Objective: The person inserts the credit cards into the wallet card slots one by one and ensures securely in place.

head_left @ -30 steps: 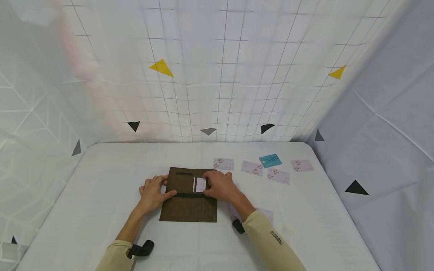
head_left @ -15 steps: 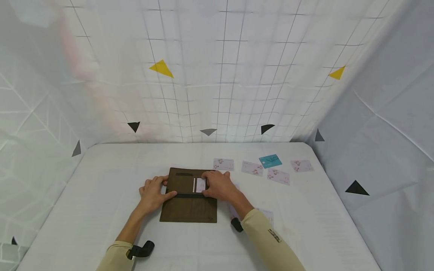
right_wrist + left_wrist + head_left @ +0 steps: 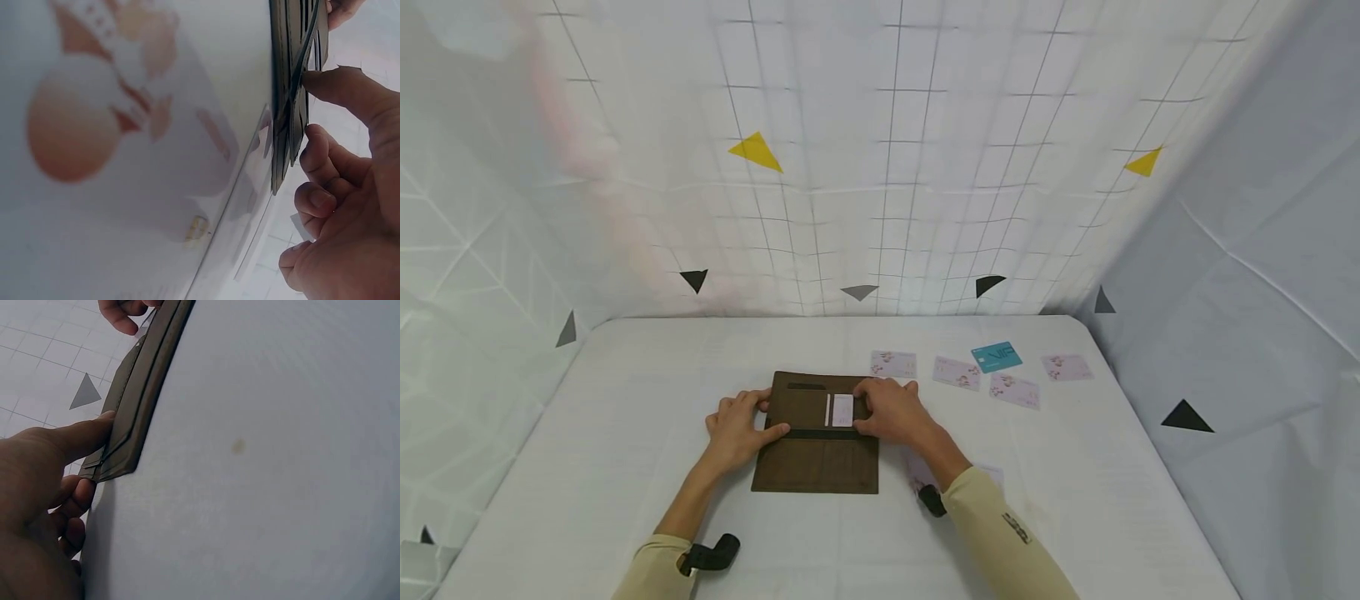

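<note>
Left hand (image 3: 733, 432) and right hand (image 3: 892, 412) grip a brown wallet (image 3: 816, 465); a blue card (image 3: 997, 357) lies near the table's (image 3: 647, 358) far edge.

Diffuse light spreads evenly to the white table's (image 3: 647, 358) far corners, while both wrist views look dimmer, a close printed card (image 3: 119, 150) blurring out of focus in the right one.

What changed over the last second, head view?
The right hand shifted slightly right across the brown wallet, off the edge of the pale card in its pocket. Nothing visibly taken out or let go. Unchanged: wallet, left hand at its left edge, blue VIP card.
</note>
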`<action>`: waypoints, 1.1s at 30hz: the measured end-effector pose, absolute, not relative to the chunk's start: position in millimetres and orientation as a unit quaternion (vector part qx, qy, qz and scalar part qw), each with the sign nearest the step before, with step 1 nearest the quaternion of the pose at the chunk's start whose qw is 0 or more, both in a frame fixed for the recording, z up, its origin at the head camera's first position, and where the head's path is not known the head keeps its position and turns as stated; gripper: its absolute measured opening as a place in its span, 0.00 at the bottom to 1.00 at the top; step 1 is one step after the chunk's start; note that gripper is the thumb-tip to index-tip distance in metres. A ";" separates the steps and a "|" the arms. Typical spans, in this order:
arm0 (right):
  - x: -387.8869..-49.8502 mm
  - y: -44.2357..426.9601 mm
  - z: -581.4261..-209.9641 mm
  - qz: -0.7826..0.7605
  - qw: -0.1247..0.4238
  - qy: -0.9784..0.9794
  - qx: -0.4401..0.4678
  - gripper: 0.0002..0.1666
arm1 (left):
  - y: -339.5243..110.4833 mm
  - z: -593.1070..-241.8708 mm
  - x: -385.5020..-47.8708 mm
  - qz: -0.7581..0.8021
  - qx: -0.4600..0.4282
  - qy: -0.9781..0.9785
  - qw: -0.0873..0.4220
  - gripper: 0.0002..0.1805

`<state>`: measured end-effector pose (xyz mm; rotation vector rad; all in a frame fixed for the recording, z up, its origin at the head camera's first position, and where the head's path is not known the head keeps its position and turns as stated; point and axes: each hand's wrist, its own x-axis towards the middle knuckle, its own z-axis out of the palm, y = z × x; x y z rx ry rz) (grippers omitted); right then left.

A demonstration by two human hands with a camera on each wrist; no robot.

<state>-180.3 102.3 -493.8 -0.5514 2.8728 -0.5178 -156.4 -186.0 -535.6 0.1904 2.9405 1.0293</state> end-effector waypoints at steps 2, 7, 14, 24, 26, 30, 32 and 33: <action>-180.6 102.5 -494.7 -0.176 0.089 0.963 -0.184 0.29 | -185.9 -535.5 -156.3 0.331 0.060 0.942 0.012 0.43; -181.1 100.1 -496.9 -0.178 0.093 0.963 -0.180 0.28 | -186.0 -535.2 -155.9 0.334 0.062 0.941 0.014 0.43; -182.5 97.5 -496.7 -0.178 0.098 0.963 -0.176 0.29 | -185.7 -534.4 -155.7 0.336 0.062 0.940 0.011 0.43; -182.5 92.7 -497.0 -0.182 0.089 0.961 -0.191 0.28 | -184.3 -534.1 -156.5 0.330 0.063 0.942 0.007 0.43; -183.1 90.8 -497.8 -0.179 0.088 0.961 -0.191 0.28 | -184.1 -534.2 -156.7 0.331 0.063 0.941 0.008 0.43; -184.9 87.4 -500.7 -0.173 0.088 0.962 -0.191 0.29 | -184.7 -534.8 -157.2 0.331 0.062 0.942 0.007 0.43; -185.5 85.8 -501.6 -0.171 0.087 0.962 -0.193 0.29 | -185.3 -535.1 -157.2 0.330 0.061 0.942 0.007 0.43; -185.4 85.1 -501.7 -0.171 0.087 0.962 -0.194 0.29 | -185.4 -535.1 -157.0 0.330 0.061 0.942 0.006 0.42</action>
